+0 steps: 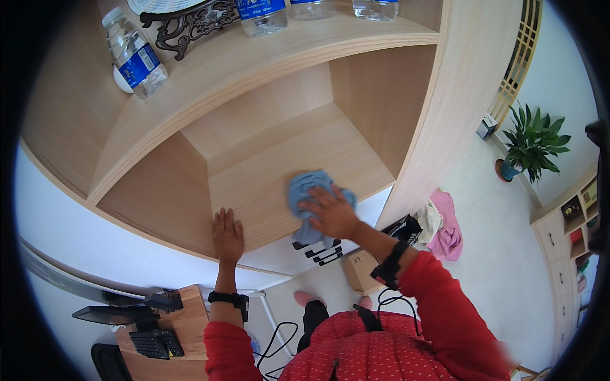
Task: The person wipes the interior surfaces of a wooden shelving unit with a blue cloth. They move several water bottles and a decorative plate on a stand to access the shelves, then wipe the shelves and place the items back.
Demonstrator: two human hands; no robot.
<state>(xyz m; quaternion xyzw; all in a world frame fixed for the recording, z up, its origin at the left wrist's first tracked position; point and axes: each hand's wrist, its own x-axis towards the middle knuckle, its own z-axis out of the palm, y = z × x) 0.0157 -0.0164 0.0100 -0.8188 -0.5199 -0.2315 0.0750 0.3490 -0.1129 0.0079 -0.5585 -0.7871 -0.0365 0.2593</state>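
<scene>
My right hand (331, 212) presses a crumpled blue cloth (310, 183) onto the lower shelf board (267, 176) of a light wooden cabinet, close to its front edge. Part of the cloth hangs over that edge, above black drawer handles (324, 255). Against the left end of the same compartment, my left hand (228, 235) rests flat at the front, its fingers stretched out and holding nothing. The compartment's side panel (386, 100) stands to the right of the cloth.
On the upper shelf are a tilted water bottle (138, 62), several more bottles and a carved dark stand (190, 26). Below lie a cardboard box (362, 271) and a pink cloth (448, 228). A desk with a keyboard (155, 340) is at lower left, a potted plant (533, 138) at right.
</scene>
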